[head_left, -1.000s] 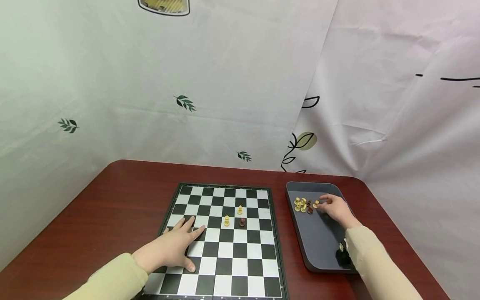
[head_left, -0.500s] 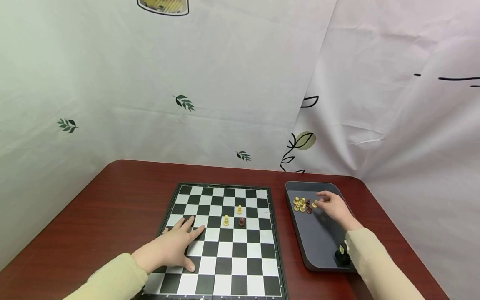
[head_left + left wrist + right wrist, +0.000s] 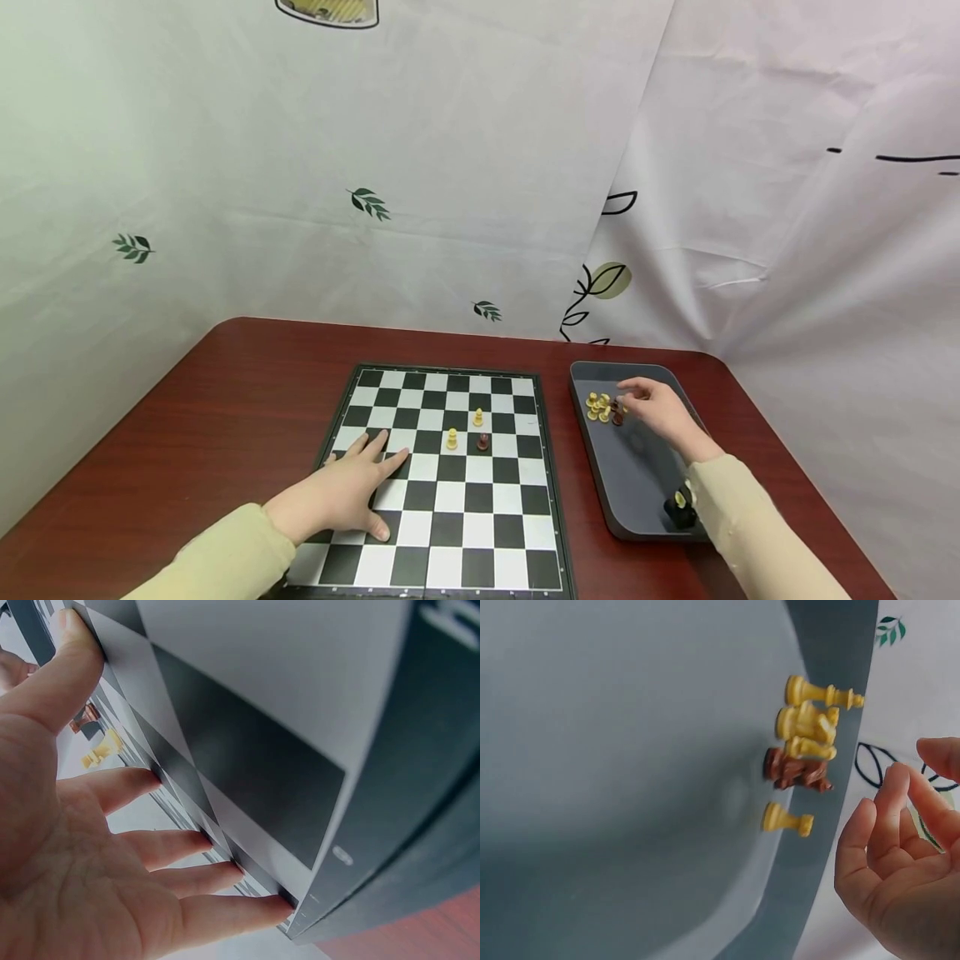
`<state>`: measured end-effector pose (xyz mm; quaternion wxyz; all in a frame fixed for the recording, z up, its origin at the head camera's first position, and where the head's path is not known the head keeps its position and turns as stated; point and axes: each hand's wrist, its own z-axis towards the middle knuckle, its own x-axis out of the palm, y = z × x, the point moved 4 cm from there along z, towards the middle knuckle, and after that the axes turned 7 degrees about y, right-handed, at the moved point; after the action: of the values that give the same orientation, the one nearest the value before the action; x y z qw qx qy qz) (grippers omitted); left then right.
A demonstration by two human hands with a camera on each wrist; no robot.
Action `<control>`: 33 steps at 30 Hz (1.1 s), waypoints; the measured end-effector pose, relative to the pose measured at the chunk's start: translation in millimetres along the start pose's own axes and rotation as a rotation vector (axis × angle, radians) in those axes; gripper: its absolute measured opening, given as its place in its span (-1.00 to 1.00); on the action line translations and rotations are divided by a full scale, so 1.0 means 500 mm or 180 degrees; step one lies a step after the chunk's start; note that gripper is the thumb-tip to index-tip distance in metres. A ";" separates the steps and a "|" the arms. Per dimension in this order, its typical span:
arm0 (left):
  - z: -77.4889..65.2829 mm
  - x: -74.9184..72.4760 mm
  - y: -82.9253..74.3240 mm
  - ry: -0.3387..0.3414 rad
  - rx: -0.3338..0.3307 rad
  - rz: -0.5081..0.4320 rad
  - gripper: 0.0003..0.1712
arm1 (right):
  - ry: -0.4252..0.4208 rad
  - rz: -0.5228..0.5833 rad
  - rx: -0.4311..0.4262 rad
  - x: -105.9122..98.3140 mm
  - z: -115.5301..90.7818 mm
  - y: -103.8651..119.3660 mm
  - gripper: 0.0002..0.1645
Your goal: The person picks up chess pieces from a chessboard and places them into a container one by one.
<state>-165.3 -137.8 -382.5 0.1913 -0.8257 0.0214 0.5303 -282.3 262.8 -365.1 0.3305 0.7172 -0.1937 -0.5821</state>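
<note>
My left hand (image 3: 345, 492) lies with spread fingers on the near left part of a black-and-white chessboard (image 3: 435, 500). In the left wrist view its fingertips touch the squares. Two yellow chess pieces (image 3: 452, 439) and a brown chess piece (image 3: 483, 442) stand on the board, beyond those fingers. Over a grey tray (image 3: 637, 492), my right hand (image 3: 660, 417) hovers beside a cluster of yellow and brown chess pieces (image 3: 598, 407). The right wrist view shows nothing between its loosely bent fingers (image 3: 889, 825). A small yellow piece (image 3: 787, 821) stands at the cluster's end.
The tray stands on the red-brown table (image 3: 225, 417), right of the board, with a strip of table between them. Its raised rim (image 3: 585, 450) surrounds the pieces. Behind the table hangs a white cloth (image 3: 465, 167) with leaf prints.
My right hand has shifted slightly left above the tray, nearer the cluster, and now partly covers the yellow piece at its right side. The left hand stays in place.
</note>
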 end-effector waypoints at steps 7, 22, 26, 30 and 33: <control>-0.001 0.001 0.000 0.0000 -0.0007 -0.0002 0.23 | 0.0065 0.0143 -0.0076 0.010 -0.003 0.024 -0.59; -0.006 -0.003 -0.004 -0.0027 0.0021 -0.0001 0.21 | 0.0148 0.0203 -0.0251 0.039 -0.002 0.097 -0.63; -0.006 -0.003 -0.004 -0.0035 0.0025 0.0011 0.21 | 0.0253 0.0150 -0.0342 0.056 -0.002 0.127 -0.66; -0.006 -0.002 -0.003 -0.0031 0.0031 0.0012 0.21 | 0.0335 0.0060 -0.0453 0.078 -0.003 0.160 -0.69; -0.005 -0.002 -0.002 -0.0024 0.0032 0.0023 0.21 | 0.0403 0.0018 -0.0522 0.099 -0.002 0.181 -0.68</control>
<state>-163.3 -137.9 -380.5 0.1936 -0.8226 0.0263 0.5339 -259.3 166.6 -336.8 0.4013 0.7226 -0.1262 -0.5485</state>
